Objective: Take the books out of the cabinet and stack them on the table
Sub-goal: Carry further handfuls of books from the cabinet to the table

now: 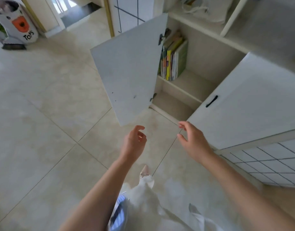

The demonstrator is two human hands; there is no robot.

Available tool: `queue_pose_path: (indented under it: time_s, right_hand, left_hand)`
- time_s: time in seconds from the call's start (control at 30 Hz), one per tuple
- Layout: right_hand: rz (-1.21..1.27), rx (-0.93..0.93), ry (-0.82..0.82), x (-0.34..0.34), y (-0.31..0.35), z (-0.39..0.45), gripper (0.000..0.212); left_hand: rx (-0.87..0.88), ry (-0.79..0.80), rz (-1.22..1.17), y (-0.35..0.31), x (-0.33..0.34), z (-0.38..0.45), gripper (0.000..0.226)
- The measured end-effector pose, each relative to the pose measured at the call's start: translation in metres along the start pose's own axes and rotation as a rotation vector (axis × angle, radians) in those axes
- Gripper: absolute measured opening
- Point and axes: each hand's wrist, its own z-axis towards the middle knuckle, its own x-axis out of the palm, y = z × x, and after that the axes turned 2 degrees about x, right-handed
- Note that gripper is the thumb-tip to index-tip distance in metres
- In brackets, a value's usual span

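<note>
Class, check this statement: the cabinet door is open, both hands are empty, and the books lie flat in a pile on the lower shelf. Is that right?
One part is wrong. The head view shows the books standing upright on the upper shelf, leaning against the cabinet's left side; the lower shelf shows no books. The rest holds: the door is open, and the left hand and right hand are empty.

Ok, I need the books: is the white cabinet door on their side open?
Open: the white cabinet door is swung outward, exposing upright books on the shelf.
</note>
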Motion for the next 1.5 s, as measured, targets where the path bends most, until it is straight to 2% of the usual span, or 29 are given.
queue_pose_path:
  time_s: [0.1, 0.23, 0.57, 0.7, 0.8, 0.97, 1.13, 1.23, 1.37, 1.5]
  right_hand:
    - [-0.027, 0.023, -0.004, -0.031, -0.012, 0.046, 0.040]
    - [-0.048, 0.035, 0.019, -0.060, -0.022, 0.098, 0.043]
    - [-0.224, -0.102, 0.163, -0.112, -0.051, 0.275, 0.042]
    - [-0.072, -0.051, 0.169, -0.106, -0.057, 0.347, 0.040]
    - [-0.076, -0.082, 0.139, -0.092, -0.064, 0.395, 0.045]
    - [-0.254, -0.155, 0.069, -0.078, -0.085, 0.470, 0.055]
    - [-0.460, -0.353, -0.017, -0.067, -0.110, 0.526, 0.053]
    - [-0.589, -0.409, -0.030, -0.060, -0.122, 0.551, 0.051]
    - [-0.615, -0.480, -0.044, -0.056, -0.127, 0.572, 0.057]
    - [-0.674, -0.480, -0.029, -0.057, -0.134, 0.587, 0.059]
  left_hand:
    - [0.048, 0.060, 0.015, -0.036, 0.013, 0.057, 0.030]
    - [0.090, 0.063, 0.045, -0.073, 0.032, 0.118, 0.030]
    - [0.009, 0.001, 0.039, -0.118, 0.098, 0.258, 0.028]
    - [-0.079, -0.004, 0.015, -0.118, 0.130, 0.298, 0.028]
    - [-0.103, 0.035, -0.021, -0.113, 0.153, 0.324, 0.030]
    - [-0.083, -0.003, -0.018, -0.104, 0.170, 0.386, 0.036]
    - [-0.047, -0.073, -0.051, -0.098, 0.183, 0.449, 0.040]
    - [-0.030, -0.117, -0.076, -0.096, 0.192, 0.473, 0.049]
    - [-0.006, -0.244, -0.101, -0.093, 0.205, 0.497, 0.060]
    - [0.015, -0.304, -0.151, -0.093, 0.219, 0.512, 0.063]
